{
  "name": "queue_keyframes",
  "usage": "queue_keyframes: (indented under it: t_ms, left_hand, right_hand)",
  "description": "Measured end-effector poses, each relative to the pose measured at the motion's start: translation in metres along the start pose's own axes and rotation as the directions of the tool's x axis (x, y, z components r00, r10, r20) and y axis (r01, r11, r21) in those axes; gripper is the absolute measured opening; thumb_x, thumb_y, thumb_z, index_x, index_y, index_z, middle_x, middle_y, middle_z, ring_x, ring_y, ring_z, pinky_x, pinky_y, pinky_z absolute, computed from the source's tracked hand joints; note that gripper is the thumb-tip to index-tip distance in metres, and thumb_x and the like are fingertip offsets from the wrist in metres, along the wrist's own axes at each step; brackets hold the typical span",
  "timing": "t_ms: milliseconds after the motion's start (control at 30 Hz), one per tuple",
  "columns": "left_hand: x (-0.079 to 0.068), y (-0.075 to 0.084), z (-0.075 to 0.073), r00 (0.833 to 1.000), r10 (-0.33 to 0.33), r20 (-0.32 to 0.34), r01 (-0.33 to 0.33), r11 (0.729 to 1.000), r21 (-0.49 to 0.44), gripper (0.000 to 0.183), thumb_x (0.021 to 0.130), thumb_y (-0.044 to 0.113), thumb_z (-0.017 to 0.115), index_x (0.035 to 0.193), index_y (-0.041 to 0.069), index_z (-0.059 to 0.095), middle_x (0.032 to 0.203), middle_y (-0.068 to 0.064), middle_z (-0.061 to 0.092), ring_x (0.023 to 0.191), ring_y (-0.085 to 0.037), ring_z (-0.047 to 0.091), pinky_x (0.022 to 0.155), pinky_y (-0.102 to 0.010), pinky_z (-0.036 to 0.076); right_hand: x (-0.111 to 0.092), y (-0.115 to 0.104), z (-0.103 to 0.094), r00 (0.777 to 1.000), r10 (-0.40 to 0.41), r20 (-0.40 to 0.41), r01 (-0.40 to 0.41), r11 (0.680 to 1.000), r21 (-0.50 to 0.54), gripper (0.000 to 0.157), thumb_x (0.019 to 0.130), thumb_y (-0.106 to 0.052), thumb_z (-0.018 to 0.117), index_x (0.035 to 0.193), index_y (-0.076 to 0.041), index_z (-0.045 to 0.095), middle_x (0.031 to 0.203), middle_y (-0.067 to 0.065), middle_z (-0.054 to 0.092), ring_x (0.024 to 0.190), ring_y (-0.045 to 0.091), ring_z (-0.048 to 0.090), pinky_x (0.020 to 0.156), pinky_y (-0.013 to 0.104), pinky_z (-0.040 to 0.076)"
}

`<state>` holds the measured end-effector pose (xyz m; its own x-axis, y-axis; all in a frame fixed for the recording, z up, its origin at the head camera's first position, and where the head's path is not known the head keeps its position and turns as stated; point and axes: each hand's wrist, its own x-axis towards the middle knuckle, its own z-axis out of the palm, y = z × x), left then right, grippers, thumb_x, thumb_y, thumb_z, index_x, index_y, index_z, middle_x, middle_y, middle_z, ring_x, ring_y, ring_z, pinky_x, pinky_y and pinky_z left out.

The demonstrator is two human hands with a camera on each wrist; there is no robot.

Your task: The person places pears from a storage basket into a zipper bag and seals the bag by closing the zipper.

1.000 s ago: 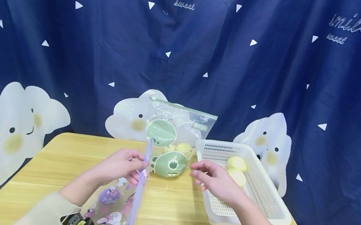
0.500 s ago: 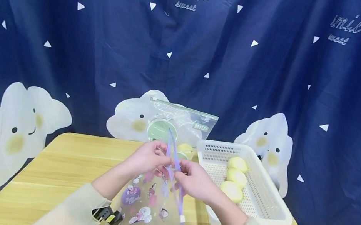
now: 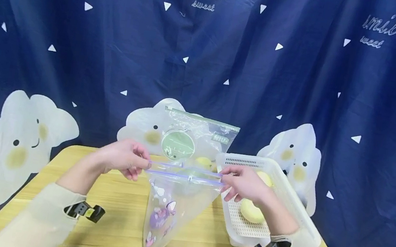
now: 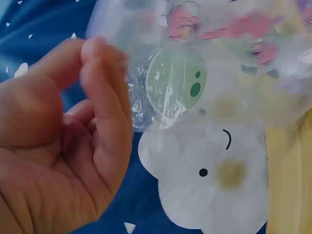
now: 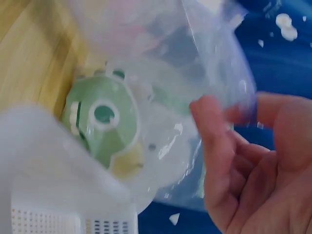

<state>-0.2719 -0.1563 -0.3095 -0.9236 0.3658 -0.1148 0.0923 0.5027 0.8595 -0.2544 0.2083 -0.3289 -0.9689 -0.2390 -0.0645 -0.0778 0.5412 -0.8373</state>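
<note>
A clear zip bag [image 3: 185, 207] with a purple zip edge and purple-pink cartoon prints hangs between both hands over the table. My left hand [image 3: 125, 158] pinches one end of its mouth between thumb and fingers. The other end is pinched by my right hand [image 3: 244, 184], and the two purple rims stretch across, slightly apart. Behind it stands a second clear bag [image 3: 200, 130] with green monster prints and yellow lemon-like fruit [image 3: 203, 163] inside. In the left wrist view the purple-edged bag [image 4: 234, 34] runs off from the fingertips.
A white perforated basket [image 3: 299, 215] stands on the right of the wooden table [image 3: 107, 216], partly behind my right hand. Yellow lemon-like fruit [image 3: 252, 211] lies in it. A blue curtain [image 3: 208, 56] with clouds hangs behind the table.
My right hand moved left from near the basket and took hold of the purple zip edge. The hands then spread apart, pulling the bag's mouth from upright to sideways and parting its rims.
</note>
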Motion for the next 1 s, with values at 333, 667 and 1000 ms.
queue_keyframes:
  t_ms: [333, 667, 1000]
  left_hand:
    - [0.008, -0.008, 0.003, 0.99, 0.087, 0.111, -0.047, 0.943, -0.329, 0.039, 0.11, 0.011, 0.064, 0.14, -0.014, 0.065, 0.107, -0.014, 0.083, 0.093, -0.016, 0.082, 0.091, -0.031, 0.068]
    - [0.008, 0.002, 0.009, 0.985, 0.166, 0.038, -0.133, 0.888, -0.441, 0.039, 0.111, 0.011, 0.063, 0.14, -0.015, 0.059, 0.103, -0.003, 0.082, 0.096, -0.013, 0.081, 0.094, -0.027, 0.067]
    - [0.008, -0.003, 0.024, 0.987, 0.158, 0.003, -0.132, 0.837, -0.532, 0.042, 0.11, 0.004, 0.063, 0.142, -0.023, 0.056, 0.099, -0.006, 0.084, 0.093, -0.014, 0.083, 0.092, -0.03, 0.068]
  right_hand:
    - [0.006, 0.008, -0.002, 0.998, -0.02, 0.065, 0.013, 0.994, 0.105, 0.025, 0.108, -0.019, 0.063, 0.119, 0.0, 0.074, 0.092, 0.012, 0.082, 0.069, 0.015, 0.077, 0.058, 0.025, 0.057]
    - [0.007, 0.001, -0.002, 0.998, -0.048, 0.04, 0.043, 0.992, 0.12, 0.032, 0.108, -0.025, 0.063, 0.123, 0.0, 0.074, 0.092, 0.009, 0.081, 0.071, 0.016, 0.077, 0.061, 0.025, 0.059]
    - [0.006, 0.0, -0.004, 0.998, -0.051, 0.044, 0.046, 0.994, 0.103, 0.032, 0.11, -0.028, 0.061, 0.124, -0.004, 0.075, 0.094, 0.007, 0.082, 0.078, 0.024, 0.08, 0.063, 0.027, 0.06]
